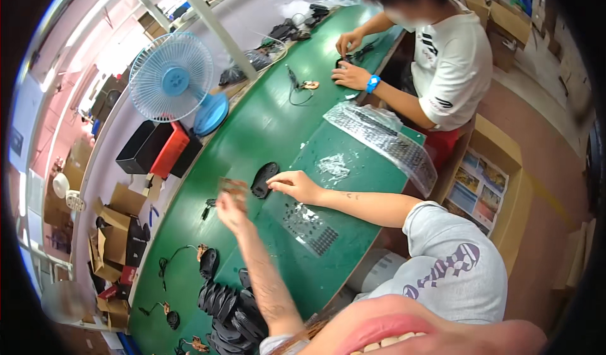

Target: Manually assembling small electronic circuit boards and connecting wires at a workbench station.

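My left hand [231, 213] is closed on a brown circuit board [234, 191], which is smeared by motion. A black oval plastic shell [264, 179], like a half of a computer mouse, lies on the green bench beside the board. At the shell's right edge, my right hand [299, 187] has its thumb and fingers pinched together. Below my right hand is a clear plastic sheet [309, 228] with rows of small black pads and loose bits. A short black cable [208, 208] rests left of my left hand.
Stacked black shells [230, 317] fill the near bench. Cabled boards [201, 252] lie along its left side. A blue fan [173, 80] stands at the far left. Bubble wrap [385, 143] separates me from a co-worker [451, 64], who handles black parts. A cardboard box [492, 184] is at right.
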A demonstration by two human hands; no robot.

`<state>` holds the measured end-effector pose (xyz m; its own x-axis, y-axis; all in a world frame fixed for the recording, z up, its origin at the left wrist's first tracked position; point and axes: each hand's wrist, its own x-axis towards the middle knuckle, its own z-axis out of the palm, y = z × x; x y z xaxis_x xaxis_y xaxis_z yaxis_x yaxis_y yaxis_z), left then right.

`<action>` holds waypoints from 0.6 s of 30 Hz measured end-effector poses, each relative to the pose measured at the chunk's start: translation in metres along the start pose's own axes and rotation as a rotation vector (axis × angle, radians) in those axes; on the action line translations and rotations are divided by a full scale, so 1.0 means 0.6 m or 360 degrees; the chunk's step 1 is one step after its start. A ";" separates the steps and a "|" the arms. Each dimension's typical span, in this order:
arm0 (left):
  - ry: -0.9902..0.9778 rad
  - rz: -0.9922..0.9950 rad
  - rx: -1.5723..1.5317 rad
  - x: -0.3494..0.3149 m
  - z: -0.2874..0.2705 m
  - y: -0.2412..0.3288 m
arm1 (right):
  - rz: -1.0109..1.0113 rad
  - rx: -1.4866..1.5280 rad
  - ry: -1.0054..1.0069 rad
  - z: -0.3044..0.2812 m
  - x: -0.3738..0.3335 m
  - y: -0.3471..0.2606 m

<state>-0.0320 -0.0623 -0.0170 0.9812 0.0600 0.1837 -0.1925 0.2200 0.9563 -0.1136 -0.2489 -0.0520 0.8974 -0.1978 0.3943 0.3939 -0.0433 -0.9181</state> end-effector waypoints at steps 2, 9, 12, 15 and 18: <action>0.0084 0.0303 -0.0326 0.090 0.019 0.044 | 0.0091 0.0001 -0.0013 0.008 -0.008 0.000; 0.0227 0.1823 0.1042 0.206 0.161 0.195 | -0.0234 -0.0394 0.0016 -0.010 0.030 0.003; -0.0621 0.1472 0.1547 0.238 0.133 0.070 | -0.0247 -0.0401 -0.0051 0.012 0.015 0.012; -0.0853 0.0470 0.1865 0.224 0.128 -0.032 | -0.0454 -0.0535 0.0026 0.001 0.028 0.031; -0.0883 0.0383 0.1998 0.229 0.107 -0.082 | -0.0541 -0.0581 0.0031 0.007 0.030 0.035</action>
<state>0.1133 -0.1272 -0.0240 0.8619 -0.4834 0.1532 -0.5016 -0.7687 0.3968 -0.0884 -0.2491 -0.0638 0.7252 -0.1310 0.6759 0.5649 -0.4480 -0.6930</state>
